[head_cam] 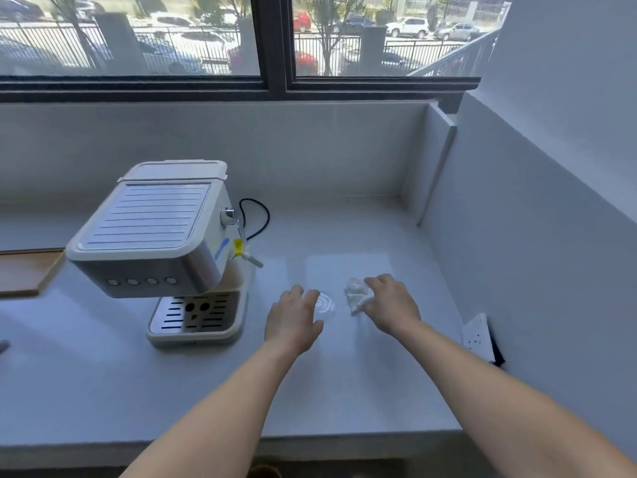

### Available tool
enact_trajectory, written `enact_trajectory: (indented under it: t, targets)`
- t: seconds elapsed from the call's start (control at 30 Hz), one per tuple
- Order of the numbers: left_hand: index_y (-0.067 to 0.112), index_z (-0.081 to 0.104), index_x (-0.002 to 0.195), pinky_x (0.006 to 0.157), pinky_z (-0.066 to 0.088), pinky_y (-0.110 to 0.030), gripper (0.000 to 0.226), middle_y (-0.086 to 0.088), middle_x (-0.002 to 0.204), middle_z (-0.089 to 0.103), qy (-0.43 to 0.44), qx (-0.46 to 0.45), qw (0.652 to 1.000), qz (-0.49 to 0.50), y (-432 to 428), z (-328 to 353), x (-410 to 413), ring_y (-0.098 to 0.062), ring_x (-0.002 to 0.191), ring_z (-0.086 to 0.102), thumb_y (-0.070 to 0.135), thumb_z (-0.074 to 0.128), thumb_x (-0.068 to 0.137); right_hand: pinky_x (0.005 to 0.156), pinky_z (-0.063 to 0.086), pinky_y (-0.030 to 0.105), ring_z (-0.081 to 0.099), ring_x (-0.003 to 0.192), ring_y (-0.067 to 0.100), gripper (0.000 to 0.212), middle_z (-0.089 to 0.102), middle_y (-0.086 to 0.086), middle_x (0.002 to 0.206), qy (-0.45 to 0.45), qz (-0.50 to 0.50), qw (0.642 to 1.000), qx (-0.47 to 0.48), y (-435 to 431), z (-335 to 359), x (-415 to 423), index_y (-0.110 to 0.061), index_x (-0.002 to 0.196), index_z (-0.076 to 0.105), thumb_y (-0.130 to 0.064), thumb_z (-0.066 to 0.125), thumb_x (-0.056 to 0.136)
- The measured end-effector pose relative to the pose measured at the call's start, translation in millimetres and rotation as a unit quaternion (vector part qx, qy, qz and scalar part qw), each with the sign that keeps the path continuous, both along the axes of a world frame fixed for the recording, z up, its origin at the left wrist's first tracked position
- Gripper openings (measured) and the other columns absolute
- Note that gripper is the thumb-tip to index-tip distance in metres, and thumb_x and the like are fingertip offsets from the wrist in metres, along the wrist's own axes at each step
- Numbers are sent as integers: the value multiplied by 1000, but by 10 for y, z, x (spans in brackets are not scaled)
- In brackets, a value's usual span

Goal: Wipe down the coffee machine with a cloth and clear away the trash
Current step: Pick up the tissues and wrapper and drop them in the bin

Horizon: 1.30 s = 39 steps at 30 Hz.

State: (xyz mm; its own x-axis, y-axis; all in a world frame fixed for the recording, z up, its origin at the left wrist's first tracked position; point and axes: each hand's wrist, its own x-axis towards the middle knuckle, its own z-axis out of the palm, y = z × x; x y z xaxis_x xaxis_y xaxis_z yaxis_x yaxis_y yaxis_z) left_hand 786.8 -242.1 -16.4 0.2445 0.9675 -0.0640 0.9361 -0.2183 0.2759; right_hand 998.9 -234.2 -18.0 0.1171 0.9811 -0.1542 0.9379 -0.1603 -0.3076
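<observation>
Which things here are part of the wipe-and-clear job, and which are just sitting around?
Job: coffee machine; crumpled white wad, cloth or tissue, gripped by right hand; clear round lid, likely trash, by left hand.
Idle: wooden board; wall socket; black cord.

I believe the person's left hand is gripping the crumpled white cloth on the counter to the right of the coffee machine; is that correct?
Not quite: the head view shows the right hand gripping the crumpled white cloth, on the counter to the right of the coffee machine. The left hand is clear of it.
</observation>
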Motion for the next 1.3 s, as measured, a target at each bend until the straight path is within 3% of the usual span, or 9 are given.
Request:
enact_trajectory:
  t: [0.27, 0.4, 0.53, 0.7, 0.8, 0.87, 1.03, 1.1, 1.3]
  targets:
    - [29, 31, 147, 98, 44, -41, 73, -8, 147, 35, 2, -96, 995, 27, 392, -191, 306, -27, 133, 36, 42, 67, 85, 95, 45, 40, 28, 137, 30, 60, 19, -1, 161, -43, 63, 995, -65, 396, -286, 52, -35, 149, 29, -30, 54, 95]
    - [28, 33, 146, 95, 46, -41, 72, -8, 146, 37, 25, -114, 993, 21, 470, -297, 377, -28, 130, 39, 40, 68, 84, 91, 46, 39, 34, 128, 31, 54, 29, 0, 154, -48, 77, 994, -67, 427, -424, 66, -43, 141, 38, -29, 56, 92]
    - [27, 43, 139, 92, 45, -39, 58, -6, 134, 47, 53, -112, 992, 16, 495, -384, 399, -29, 122, 45, 33, 65, 86, 77, 47, 36, 42, 111, 28, 34, 50, 1, 123, -21, 74, 996, -43, 414, -482, 70, -34, 122, 58, -23, 56, 89]
    - [25, 54, 127, 83, 46, -38, 36, -7, 121, 50, 41, -77, 996, 15, 476, -421, 383, -30, 111, 45, 17, 55, 91, 63, 41, 33, 46, 92, 27, 18, 50, 1, 95, -27, 84, 996, -17, 327, -495, 52, -21, 92, 65, -11, 54, 83]
    - [15, 58, 98, 60, 32, -32, 18, -7, 93, 49, 23, -50, 998, -1, 412, -378, 304, -31, 90, 45, 6, 45, 88, 59, 39, 32, 48, 87, 27, 14, 52, 2, 92, -21, 86, 996, 3, 235, -512, 35, -18, 89, 65, -12, 54, 84]
    - [12, 52, 86, 56, 22, -32, 13, -5, 82, 43, 25, -19, 999, -10, 342, -331, 201, -29, 79, 40, 2, 43, 86, 61, 45, 33, 49, 86, 27, 14, 54, 2, 92, -14, 78, 997, 12, 167, -500, -5, -18, 89, 65, -13, 52, 85]
    - [12, 55, 93, 58, 29, -36, 18, -9, 84, 55, 22, 28, 999, -7, 101, -195, -217, -30, 77, 46, -1, 45, 85, 64, 43, 33, 51, 91, 25, 27, 56, 1, 98, 15, 76, 997, 24, -34, -431, -298, -25, 100, 67, -13, 45, 89]
    - [11, 50, 86, 57, 28, -37, 13, -8, 80, 52, 19, 37, 999, -4, -49, -114, -419, -30, 73, 44, 0, 44, 87, 66, 43, 33, 52, 93, 24, 26, 56, 0, 99, 27, 82, 996, 29, -153, -394, -489, -27, 102, 67, -14, 47, 89]
    - [10, 60, 91, 64, 48, -45, 15, -10, 82, 65, -107, 48, 993, 14, -687, 39, -1172, -30, 74, 59, 14, 47, 98, 64, 42, 32, 50, 86, 20, 18, 53, -5, 91, 66, 86, 993, 49, -713, -289, -1201, -29, 96, 66, -20, 53, 88]
